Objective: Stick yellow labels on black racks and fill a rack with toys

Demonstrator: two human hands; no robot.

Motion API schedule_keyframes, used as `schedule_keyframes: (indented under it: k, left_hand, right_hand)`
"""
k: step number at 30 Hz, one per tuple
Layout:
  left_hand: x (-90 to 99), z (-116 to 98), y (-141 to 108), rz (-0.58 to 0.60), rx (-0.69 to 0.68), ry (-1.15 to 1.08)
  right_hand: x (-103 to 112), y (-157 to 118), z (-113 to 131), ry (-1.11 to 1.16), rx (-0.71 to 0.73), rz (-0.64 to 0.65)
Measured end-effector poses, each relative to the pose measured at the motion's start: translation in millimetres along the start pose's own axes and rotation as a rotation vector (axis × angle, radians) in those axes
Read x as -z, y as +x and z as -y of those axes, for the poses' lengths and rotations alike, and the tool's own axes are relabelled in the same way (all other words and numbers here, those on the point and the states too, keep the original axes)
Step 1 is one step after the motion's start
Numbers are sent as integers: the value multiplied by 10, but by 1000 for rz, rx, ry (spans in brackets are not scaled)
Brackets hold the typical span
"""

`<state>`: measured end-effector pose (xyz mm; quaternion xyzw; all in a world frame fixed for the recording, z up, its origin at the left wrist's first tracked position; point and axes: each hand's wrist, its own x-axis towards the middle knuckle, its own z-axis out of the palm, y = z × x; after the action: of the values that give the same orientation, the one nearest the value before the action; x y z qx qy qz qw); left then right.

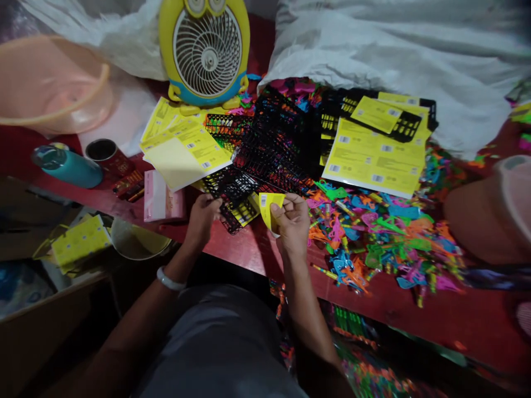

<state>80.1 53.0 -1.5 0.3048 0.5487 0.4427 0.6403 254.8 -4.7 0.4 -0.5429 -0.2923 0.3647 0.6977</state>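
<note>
My right hand (293, 220) pinches a small yellow printed label (267, 209), which bends between thumb and fingers above the table's front edge. My left hand (202, 220) is closed, its fingertips at the left edge of a black plastic lattice tray (235, 187). Yellow shows through the tray's openings at its near end. Behind it, more black lattice trays (276, 149) lie heaped together. Sheets of yellow labels (186, 152) are spread to the left of the heap, one with a pale bare area.
Small colourful plastic pieces (373, 232) cover the red table (240, 251) on the right. More label sheets (373, 157) lie on trays behind them. A yellow fan (207, 55), teal bottle (68, 166), dark cup (107, 157), pink tissue pack (164, 199) and basins (481, 215) stand around.
</note>
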Motion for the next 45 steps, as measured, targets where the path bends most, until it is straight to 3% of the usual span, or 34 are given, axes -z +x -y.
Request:
schedule_keyframes:
  k: [4,8,13,27,45]
  left_hand:
    - [78,179,-325,16,-5,23]
    - [58,296,-434,51,62,28]
    - [46,318,-452,76,104,48]
    - [11,258,-484,83,126,75]
    - [37,364,-427,83,100,66]
  right_hand:
    - [-65,-62,-34,-29,-28,87]
    - [-171,-115,-232,-65,-74,140]
    - [-250,-85,-451,-110,-52,104]
    - [-255,-35,-589,-320,41,89]
    - [-274,-37,-449,-239,33,85]
